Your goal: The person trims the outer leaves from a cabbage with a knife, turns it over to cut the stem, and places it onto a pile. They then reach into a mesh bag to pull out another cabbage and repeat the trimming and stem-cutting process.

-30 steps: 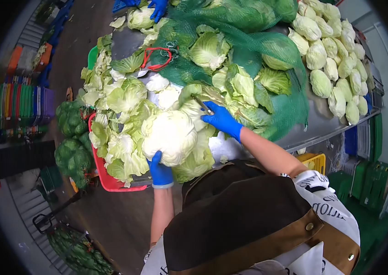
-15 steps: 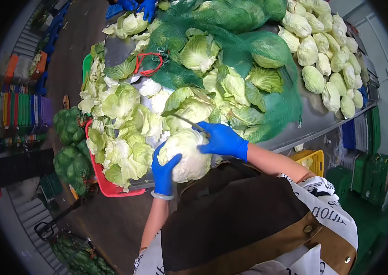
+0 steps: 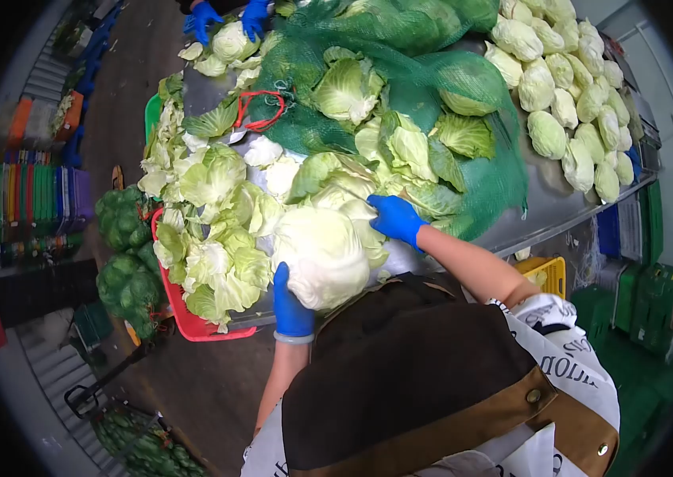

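A large pale cabbage head, its outer leaves trimmed away, rests at the table's near edge. My left hand is closed against its near left side, thumb up along the front. Just right of and beyond the head, my right hand is closed around the knife; the blade is hard to make out against the leaves. Its fingertips are by a loose outer leaf beside the head. Another leafy cabbage lies right behind. Loose cut leaves are heaped to the left.
Green netting holds untrimmed cabbages across the table. Trimmed heads are piled at the far right. A red crate sits under the left edge. At the far side, a co-worker's gloved hands are at another cabbage.
My right hand has moved from the cabbage's top, right and away from it. The head has tipped in my left hand and shows a smoother, whiter side. The co-worker's hands have spread apart.
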Tool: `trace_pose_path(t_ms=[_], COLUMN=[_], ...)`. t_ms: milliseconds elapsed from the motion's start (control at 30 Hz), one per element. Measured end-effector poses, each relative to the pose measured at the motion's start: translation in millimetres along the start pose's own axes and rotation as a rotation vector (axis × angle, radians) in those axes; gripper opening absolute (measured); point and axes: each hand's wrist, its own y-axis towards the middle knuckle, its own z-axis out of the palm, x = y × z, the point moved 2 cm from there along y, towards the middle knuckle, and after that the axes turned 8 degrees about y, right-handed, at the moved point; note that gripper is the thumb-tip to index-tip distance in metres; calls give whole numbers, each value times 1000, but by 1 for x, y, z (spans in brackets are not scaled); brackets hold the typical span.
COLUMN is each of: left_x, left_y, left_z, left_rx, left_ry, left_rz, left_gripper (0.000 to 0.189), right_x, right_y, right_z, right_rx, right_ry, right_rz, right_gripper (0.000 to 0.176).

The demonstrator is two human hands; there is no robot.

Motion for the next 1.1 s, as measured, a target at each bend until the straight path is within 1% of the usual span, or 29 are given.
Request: trace_pose_path(t_ms=[33, 67, 100, 167, 200, 233, 300, 333, 367, 400, 433, 500, 533, 567, 633, 667, 767, 800, 900, 933, 1033, 1100], left_x=[2, -1, -3, -8, -12, -19, -36, -41, -48, -49, -47, -33, -22, -7, 13, 38, 56, 58, 60, 60, 63, 72], left_y=[0, 0, 0, 3, -1, -6, -13, -11, -4, -6, -8, 3, 11, 22, 27, 46, 52, 53, 57, 57, 59, 62], left_z=[4, 9, 11, 19, 25, 29, 22, 8, 1, 10, 18, 16, 10, -5, -6, -36, -29, -25, -20, -19, -18, -20], left_rx=[2, 2, -41, -105, -113, -44, 90, 100, 206, 213, 221, 168, 93, 36, -180, -145, -259, -288, -293, -302, -365, -336], left_ry=[-125, -106, -74, 1, 43, 117, 253, 196, 176, 295, 415, 528, 409, 434, 357, 286, 235, 289, 277, 286, 290, 319], left_rz=[-10, 23, 78, 183, 211, 207, 206, 115, 5, 51, 95, 12, -15, 3, -43, -33, 22, 46, 30, 35, 12, 88], left_gripper=[53, 53, 53, 54, 55, 56, 59, 66, 69, 69, 69, 71, 69, 62, 57, 53, 59, 58, 57, 57, 59, 61], right_x=[17, 53, 76, 92, 113, 110, 102, 100, 99, 98, 96, 85, 81, 76, 67, 69, 59, 59, 54, 53, 56, 56], right_y=[-2, -9, -14, -18, -29, -29, -27, -28, -29, -30, -30, -26, -28, -30, -38, -46, -61, -60, -51, -46, -39, -31], right_z=[-11, -32, -42, -34, -43, -39, -56, -61, -63, -62, -57, -39, -35, -31, -23, -17, 8, 11, 17, 18, 19, 26], right_rx=[-56, -107, -166, -75, 7, 1, 212, 241, 273, 302, 299, 297, 179, 74, -118, -142, -5, -73, -67, -21, 12, -43], right_ry=[183, 366, 551, 878, 791, 856, 946, 915, 887, 864, 779, 603, 522, 418, 205, 186, 92, 31, -85, -150, -243, -220], right_rz=[51, 107, 168, -27, -11, -30, 49, 63, 77, 92, 35, -83, -86, -172, -338, -392, -254, -320, -277, -280, -256, -243], right_gripper=[44, 44, 45, 51, 55, 62, 70, 70, 70, 70, 68, 63, 51, 46, 37, 31, 33, 35, 38, 40, 42, 41])
